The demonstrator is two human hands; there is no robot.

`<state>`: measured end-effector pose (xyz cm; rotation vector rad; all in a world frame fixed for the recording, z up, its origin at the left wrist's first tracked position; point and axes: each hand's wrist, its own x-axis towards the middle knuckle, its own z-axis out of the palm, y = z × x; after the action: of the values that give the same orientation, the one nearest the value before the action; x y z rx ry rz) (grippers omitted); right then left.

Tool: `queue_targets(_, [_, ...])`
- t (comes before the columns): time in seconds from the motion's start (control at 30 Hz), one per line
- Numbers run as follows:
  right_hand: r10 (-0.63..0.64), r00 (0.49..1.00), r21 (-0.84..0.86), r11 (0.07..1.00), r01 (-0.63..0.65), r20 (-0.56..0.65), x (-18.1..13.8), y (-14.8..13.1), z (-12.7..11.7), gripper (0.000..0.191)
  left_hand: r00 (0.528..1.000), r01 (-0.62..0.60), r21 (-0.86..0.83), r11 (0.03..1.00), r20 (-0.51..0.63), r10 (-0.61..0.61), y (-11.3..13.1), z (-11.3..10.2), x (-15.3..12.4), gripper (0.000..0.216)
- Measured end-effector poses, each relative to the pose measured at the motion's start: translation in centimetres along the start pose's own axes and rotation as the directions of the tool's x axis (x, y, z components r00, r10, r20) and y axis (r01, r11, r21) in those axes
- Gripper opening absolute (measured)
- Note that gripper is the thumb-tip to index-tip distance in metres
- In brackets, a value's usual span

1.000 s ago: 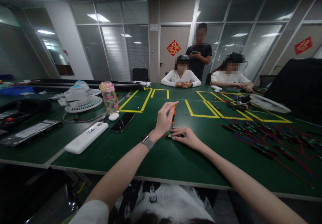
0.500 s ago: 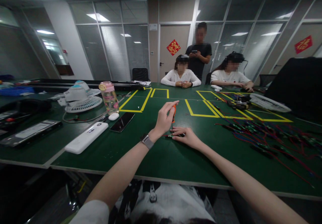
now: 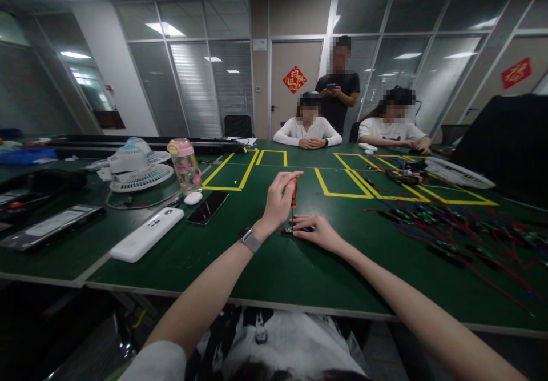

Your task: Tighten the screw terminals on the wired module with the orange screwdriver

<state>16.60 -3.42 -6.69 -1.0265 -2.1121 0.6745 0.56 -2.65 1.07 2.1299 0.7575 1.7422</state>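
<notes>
My left hand (image 3: 277, 201) is closed around the orange handle of a screwdriver (image 3: 293, 193), which stands nearly upright. Its thin shaft runs down to a small green circuit board (image 3: 289, 231) on the table. With thumb and fingers, my right hand (image 3: 317, 231) grips the board's right side and a dark part there, partly covering it. A short red wire shows at the board's left end. Exactly where the screwdriver tip touches is too small to make out.
On the green table (image 3: 240, 255) lie a phone (image 3: 208, 207), a white power bank (image 3: 148, 235), a bottle (image 3: 185, 167) and a white fan (image 3: 139, 169) at left. Tangled wires with boards (image 3: 454, 238) spread at right. Two people (image 3: 309, 127) sit opposite; another person (image 3: 340, 92) stands behind.
The screwdriver handle has shifted slightly left and stands a little straighter, with my left hand moving along with it. My right hand keeps its place on the board.
</notes>
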Motion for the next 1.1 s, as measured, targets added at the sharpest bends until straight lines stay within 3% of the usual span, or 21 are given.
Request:
queue_targets(0.17, [-0.001,1.000,-0.001,1.000,0.001,0.006,0.01,0.25,0.00,0.025,0.999,0.041,-0.037,0.998,-0.016,-0.041,-0.42,0.07,0.06,0.026])
queue_targets(0.33, [0.004,1.000,0.013,1.000,-0.004,0.005,-0.02,0.16,0.01,0.023,1.000,-0.010,0.041,0.999,-0.024,0.011,0.06,0.00,0.05,0.014])
queue_targets(0.53, [0.007,1.000,-0.003,1.000,-0.007,-0.001,0.00,0.21,0.07,0.021,0.998,0.029,-0.022,0.999,0.054,-0.028,0.11,-0.03,0.07,0.027])
queue_targets(0.77, [0.026,1.000,-0.001,1.000,-0.026,0.003,-0.06,-0.26,-0.07,0.014,0.994,0.100,-0.148,0.984,0.055,-0.092,-0.43,0.11,-0.05,0.029])
queue_targets(1.1, [0.054,0.998,0.046,0.998,-0.053,-0.026,-0.01,0.27,0.16,0.014,0.998,0.051,-0.022,0.998,0.047,-0.050,-0.25,0.28,-0.16,0.028])
